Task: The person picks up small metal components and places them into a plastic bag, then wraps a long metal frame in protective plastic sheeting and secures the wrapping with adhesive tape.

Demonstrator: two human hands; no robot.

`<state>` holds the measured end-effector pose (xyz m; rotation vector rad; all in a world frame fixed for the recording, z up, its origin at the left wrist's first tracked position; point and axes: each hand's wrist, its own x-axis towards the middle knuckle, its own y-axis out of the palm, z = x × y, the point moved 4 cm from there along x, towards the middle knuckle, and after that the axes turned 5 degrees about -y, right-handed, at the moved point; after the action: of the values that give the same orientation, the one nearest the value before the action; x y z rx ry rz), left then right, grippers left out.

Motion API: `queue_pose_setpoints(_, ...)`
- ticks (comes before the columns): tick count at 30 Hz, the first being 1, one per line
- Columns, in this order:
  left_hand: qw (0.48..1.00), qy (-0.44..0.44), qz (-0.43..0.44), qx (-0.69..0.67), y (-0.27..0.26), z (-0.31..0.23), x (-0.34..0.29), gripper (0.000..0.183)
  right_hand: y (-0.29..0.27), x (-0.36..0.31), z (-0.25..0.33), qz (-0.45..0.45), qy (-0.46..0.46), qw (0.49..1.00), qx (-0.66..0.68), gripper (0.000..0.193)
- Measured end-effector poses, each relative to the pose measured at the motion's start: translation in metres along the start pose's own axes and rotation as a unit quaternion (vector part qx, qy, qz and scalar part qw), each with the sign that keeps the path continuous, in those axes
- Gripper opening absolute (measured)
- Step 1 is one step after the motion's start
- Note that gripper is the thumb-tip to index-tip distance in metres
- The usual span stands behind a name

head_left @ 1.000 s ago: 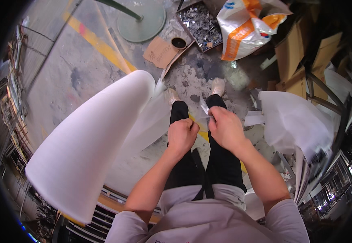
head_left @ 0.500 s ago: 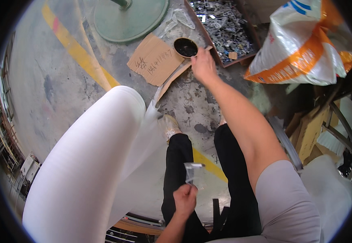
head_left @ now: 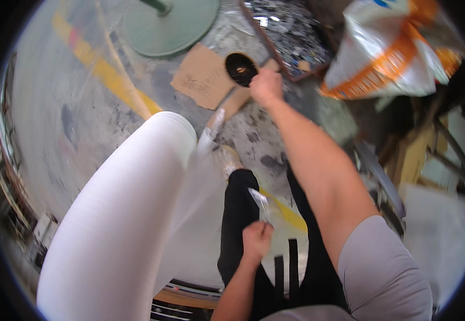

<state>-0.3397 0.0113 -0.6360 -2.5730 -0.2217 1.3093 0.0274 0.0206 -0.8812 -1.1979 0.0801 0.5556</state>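
My right hand (head_left: pixel 266 87) reaches far forward, its fingers closed on the near right edge of a round black container (head_left: pixel 241 68). The container has a dark inside with a small tan patch in it, and it sits just above the torn cardboard. Close to my body, over my left leg, my left hand (head_left: pixel 257 239) is closed on the lower end of a thin clear plastic piece (head_left: pixel 260 202). That piece points up and away from the fist; motion blur hides its exact kind.
A large white foam roll (head_left: pixel 115 214) stands at left. Marked cardboard (head_left: pixel 202 76) lies ahead near a green round base (head_left: pixel 173 32). At far right are a brown-edged bin (head_left: pixel 263 33) of small clear and metallic parts and a white-orange sack (head_left: pixel 385 59). Two black strips (head_left: pixel 293 267) show between my legs.
The black container has tilted, showing a tan patch inside, and shifted slightly left. My left hand has moved up and a little right, and its plastic piece has turned.
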Motion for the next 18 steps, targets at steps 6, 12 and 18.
queue_pose_setpoints(6,0.999,0.016,-0.029,0.007,-0.079,-0.062,-0.119,0.028,-0.171,-0.271,0.079,-0.069,0.254,0.931,0.252,0.022)
queue_pose_setpoints(12,0.991,0.072,0.108,0.018,-0.098,-0.188,-0.254,0.026,-0.37,-0.529,0.027,-0.06,0.259,0.933,0.244,0.021)
queue_pose_setpoints(18,0.948,0.246,0.139,0.147,-0.099,-0.319,-0.35,0.027,-0.484,-0.724,-0.004,-0.054,0.334,0.92,0.199,0.024)
